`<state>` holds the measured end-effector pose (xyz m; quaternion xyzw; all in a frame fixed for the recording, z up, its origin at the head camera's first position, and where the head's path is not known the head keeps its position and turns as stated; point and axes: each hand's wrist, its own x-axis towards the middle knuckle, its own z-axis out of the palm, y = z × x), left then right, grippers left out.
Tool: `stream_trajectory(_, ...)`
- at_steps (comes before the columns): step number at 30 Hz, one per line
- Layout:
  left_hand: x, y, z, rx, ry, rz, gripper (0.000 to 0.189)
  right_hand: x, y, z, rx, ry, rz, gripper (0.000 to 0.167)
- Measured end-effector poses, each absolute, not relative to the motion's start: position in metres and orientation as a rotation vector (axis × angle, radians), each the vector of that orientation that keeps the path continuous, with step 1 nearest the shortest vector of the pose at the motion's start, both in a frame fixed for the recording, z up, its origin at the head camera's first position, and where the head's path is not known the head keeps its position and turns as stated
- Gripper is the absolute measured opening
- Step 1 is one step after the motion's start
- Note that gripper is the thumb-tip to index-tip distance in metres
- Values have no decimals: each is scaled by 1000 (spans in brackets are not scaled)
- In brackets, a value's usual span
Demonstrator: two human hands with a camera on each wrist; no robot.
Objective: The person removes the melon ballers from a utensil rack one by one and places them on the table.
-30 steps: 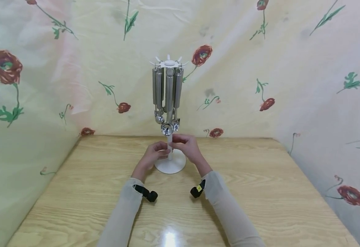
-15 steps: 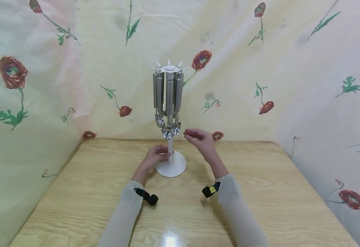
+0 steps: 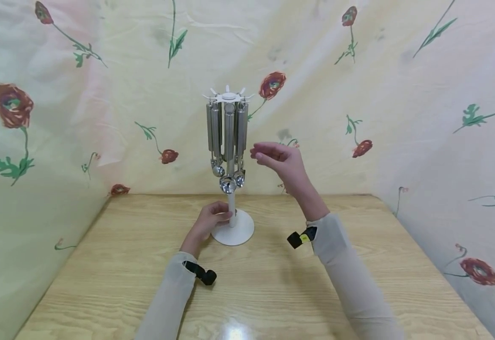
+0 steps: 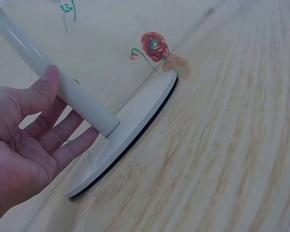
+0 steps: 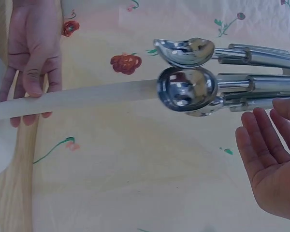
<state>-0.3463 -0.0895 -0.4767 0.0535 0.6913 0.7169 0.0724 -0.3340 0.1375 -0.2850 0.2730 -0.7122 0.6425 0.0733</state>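
Observation:
A white utensil stand point(image 3: 232, 203) stands upright, with a round base point(image 3: 243, 231) and a spoked top ring point(image 3: 229, 97). From the ring hang several shiny metal scoops point(image 5: 186, 89) with thick cylindrical handles point(image 3: 229, 132), bowls downward. My left hand point(image 3: 208, 218) grips the pole low down, just above the base. In the left wrist view its thumb lies along the near side of the pole point(image 4: 82, 99) and the fingers reach behind. To the right of the hanging handles, my right hand point(image 3: 287, 163) is raised, fingers loosely bent and holding nothing, fingertips close to the handles.
The stand is on a pale wood-grain table point(image 3: 145, 264), near its back edge. Behind and at both sides hangs a cream cloth point(image 3: 324, 94) printed with red flowers. Each wrist wears a black strap with a small camera point(image 3: 208, 276).
My right hand has left the pole, moving right and then up beside the hanging handles. My left hand stays on the pole. The view has shifted slightly.

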Motion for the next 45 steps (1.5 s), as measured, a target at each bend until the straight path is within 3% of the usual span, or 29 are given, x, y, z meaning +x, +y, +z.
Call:
stream_trajectory(15, -350, -88, -478, 131, 2077, 2159, 20, -339, 127, -254, 899, -2263, 1948, 34)
stream_trajectory(45, -346, -91, -478, 163, 2013, 2176, 26, -335, 112, -248, 852, -2363, 2051, 33)
